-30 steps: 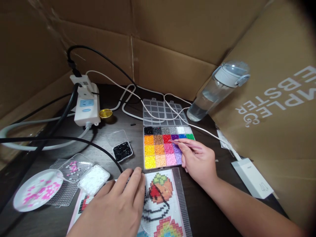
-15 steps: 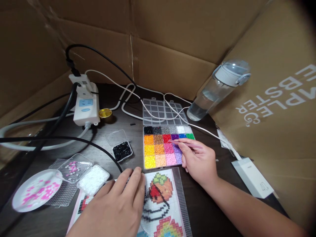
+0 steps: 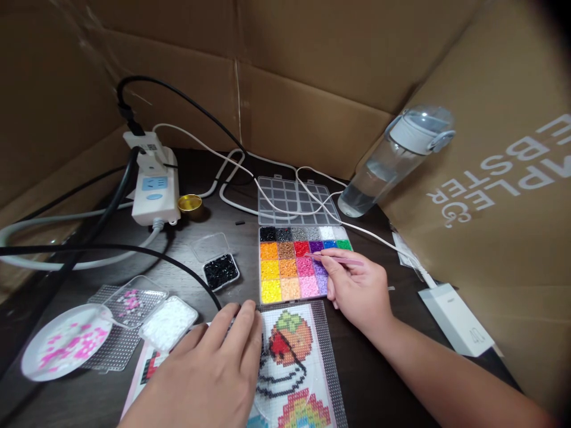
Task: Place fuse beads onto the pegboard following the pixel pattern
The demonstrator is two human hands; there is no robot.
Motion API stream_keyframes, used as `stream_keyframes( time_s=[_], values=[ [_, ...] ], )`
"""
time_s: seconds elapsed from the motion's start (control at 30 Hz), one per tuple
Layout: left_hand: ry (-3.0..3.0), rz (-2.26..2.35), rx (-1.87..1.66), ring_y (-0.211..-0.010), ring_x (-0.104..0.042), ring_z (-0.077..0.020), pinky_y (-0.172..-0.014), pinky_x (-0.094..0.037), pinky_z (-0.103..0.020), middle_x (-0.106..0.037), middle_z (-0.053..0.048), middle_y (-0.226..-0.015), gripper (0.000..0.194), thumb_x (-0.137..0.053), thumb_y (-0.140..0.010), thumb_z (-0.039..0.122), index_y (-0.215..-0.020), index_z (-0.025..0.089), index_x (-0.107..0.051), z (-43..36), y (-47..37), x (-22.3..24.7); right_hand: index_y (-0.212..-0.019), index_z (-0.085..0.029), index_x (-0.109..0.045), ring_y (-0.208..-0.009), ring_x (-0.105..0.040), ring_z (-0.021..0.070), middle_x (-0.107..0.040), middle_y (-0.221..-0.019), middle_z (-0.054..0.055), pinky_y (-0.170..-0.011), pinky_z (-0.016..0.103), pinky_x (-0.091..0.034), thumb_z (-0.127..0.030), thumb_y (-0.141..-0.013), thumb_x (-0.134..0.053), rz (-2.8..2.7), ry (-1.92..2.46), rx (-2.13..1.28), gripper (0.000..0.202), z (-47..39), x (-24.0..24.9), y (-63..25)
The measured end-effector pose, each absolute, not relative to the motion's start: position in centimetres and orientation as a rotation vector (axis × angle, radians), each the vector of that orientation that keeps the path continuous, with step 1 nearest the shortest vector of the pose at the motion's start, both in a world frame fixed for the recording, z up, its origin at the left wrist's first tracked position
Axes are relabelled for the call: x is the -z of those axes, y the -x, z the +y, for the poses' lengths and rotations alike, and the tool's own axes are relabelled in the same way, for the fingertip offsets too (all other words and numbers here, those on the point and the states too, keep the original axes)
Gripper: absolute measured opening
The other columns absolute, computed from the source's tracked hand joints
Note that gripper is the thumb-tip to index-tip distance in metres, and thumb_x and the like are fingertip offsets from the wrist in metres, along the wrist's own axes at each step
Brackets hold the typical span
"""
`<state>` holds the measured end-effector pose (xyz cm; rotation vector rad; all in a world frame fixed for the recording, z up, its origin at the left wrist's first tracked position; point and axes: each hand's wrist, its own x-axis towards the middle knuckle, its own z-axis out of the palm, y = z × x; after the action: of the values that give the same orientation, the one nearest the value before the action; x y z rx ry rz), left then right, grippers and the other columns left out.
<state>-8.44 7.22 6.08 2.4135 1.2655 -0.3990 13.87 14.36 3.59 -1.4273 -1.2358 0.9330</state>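
Pink tweezers [image 3: 341, 260] are pinched in my right hand [image 3: 359, 291]. Their tips reach over the sorted bead box [image 3: 285, 300], at the red and deep-pink compartments; whether a bead is between the tips is too small to tell. My left hand [image 3: 209, 368] lies flat, fingers stretched out, on a clear pegboard [image 3: 332, 356] over a printed pattern sheet [image 3: 319, 333]. Black and red beads on the board show beside it, over a persimmon picture and a curved black outline. The hand hides the board's middle part.
At left are a plate [image 3: 33, 356] of pink and white beads, a case of white beads [image 3: 167, 324] and a case of black beads [image 3: 220, 271]. Behind stand a power strip [image 3: 156, 196], a gold cup [image 3: 190, 205] and a bottle [image 3: 379, 172]. A white charger [image 3: 457, 321] lies right; cables cross the table.
Almost nothing differs. My right hand and the tweezers have shifted very slightly over the bead box; my left hand stays on the board.
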Motion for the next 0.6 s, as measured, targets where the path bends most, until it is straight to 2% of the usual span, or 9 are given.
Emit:
stream_keyframes(
  time_s=[0.3, 0.6],
  values=[
    [-2.417, 1.282, 0.41, -0.142, -0.034, -0.0502, -0.106, -0.042, -0.067, -0.03, -0.021, -0.158, 0.087, -0.073, -0.073, 0.046, -0.149, 0.019, -0.042, 7.42, 8.62, -5.93, -0.09, -0.014, -0.077, -0.029, -0.043, 0.0069, -0.057, -0.04, -0.003, -0.028, 0.019, -0.033, -0.036, -0.086, -0.07, -1.223, 1.384, -0.905, 0.023, 14.24, -3.41, -13.88],
    [-2.39, 1.284, 0.36, -0.142, -0.035, -0.051, -0.105, -0.041, -0.069, -0.033, -0.023, -0.157, 0.084, -0.072, -0.072, 0.043, -0.147, 0.015, -0.046, 7.38, 8.48, -5.91, -0.091, -0.014, -0.077, -0.029, -0.042, 0.0063, -0.057, -0.041, -0.004, -0.029, 0.019, -0.032, -0.034, -0.085, -0.07, -1.223, 1.359, -0.932, 0.022, 14.28, -3.4, -13.93]
  ],
)
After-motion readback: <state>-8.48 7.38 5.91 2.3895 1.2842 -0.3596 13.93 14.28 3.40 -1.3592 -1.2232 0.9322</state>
